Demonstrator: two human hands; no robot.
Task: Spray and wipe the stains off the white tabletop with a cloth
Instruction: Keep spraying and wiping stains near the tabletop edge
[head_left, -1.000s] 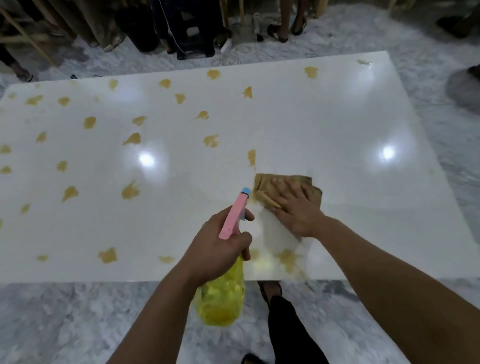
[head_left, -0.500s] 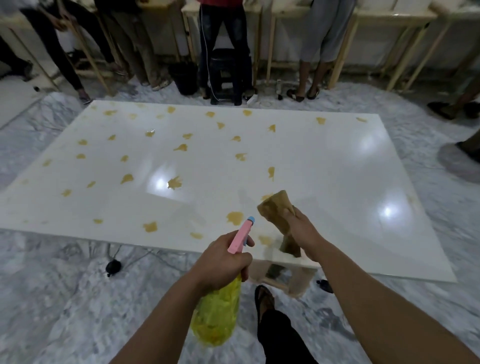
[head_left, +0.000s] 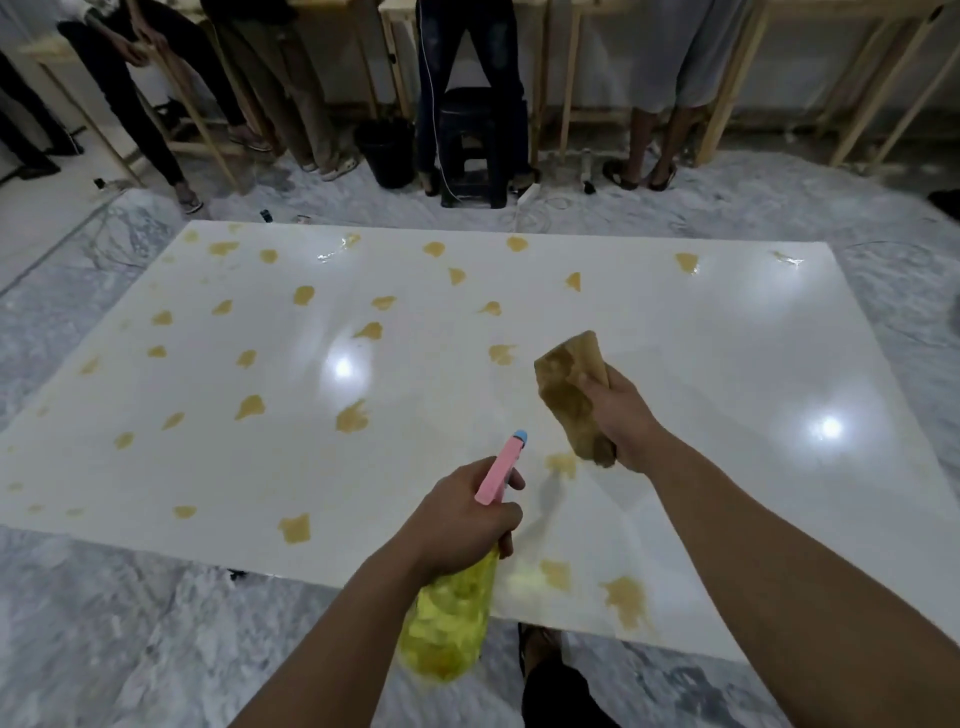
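The white tabletop (head_left: 701, 374) lies low in front of me, dotted with several yellow-brown stains (head_left: 352, 417) on its left and middle parts and near the front edge. My left hand (head_left: 462, 525) grips a spray bottle (head_left: 452, 618) with yellow liquid and a pink head whose blue nozzle points forward over the table. My right hand (head_left: 621, 421) holds a brown, stained cloth (head_left: 569, 387) bunched up and lifted above the table. A faint stain (head_left: 561, 462) shows just below the cloth.
Grey marbled floor (head_left: 104, 623) surrounds the table. Several people's legs stand along wooden table frames at the back, with a dark stool (head_left: 475, 150) and a black bucket (head_left: 387, 153) between them. Cables lie on the floor beyond the far edge. My own foot (head_left: 537, 644) shows below the front edge.
My right hand lifted the cloth off the tabletop and now holds it bunched in the air. My view rose and pulled back. The left hand kept the bottle aimed forward.
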